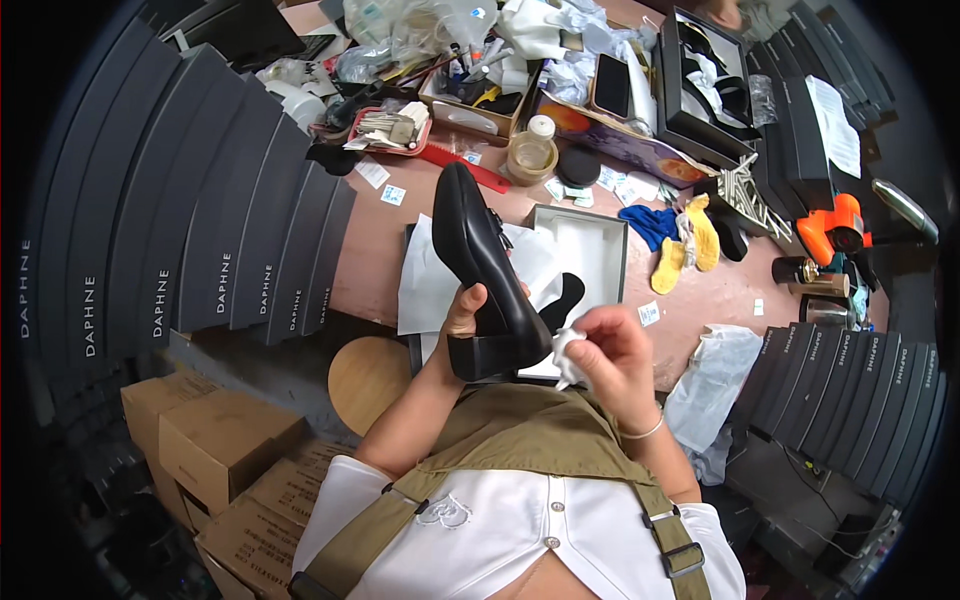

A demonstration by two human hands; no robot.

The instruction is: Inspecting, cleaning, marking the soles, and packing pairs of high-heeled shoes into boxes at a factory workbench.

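My left hand [462, 312] grips a black heeled shoe [482, 262] by its heel end, toe pointing away from me over the table. My right hand [608, 350] pinches a small crumpled white wad [566, 350] pressed against the shoe's heel area. Under the shoe lies an open shoe box [600, 245] lined with white tissue paper [425, 290]; a second black shoe [565, 297] lies inside it, partly hidden behind the held one.
Stacks of dark shoe boxes [200, 230] stand at left and lower right [850, 390]. The reddish table [380, 250] holds clutter: a red ruler [470, 165], a plastic jar [532, 150], yellow insoles [700, 235], an orange tool [835, 225]. Cardboard cartons [215, 440] and a round stool [368, 375] sit below.
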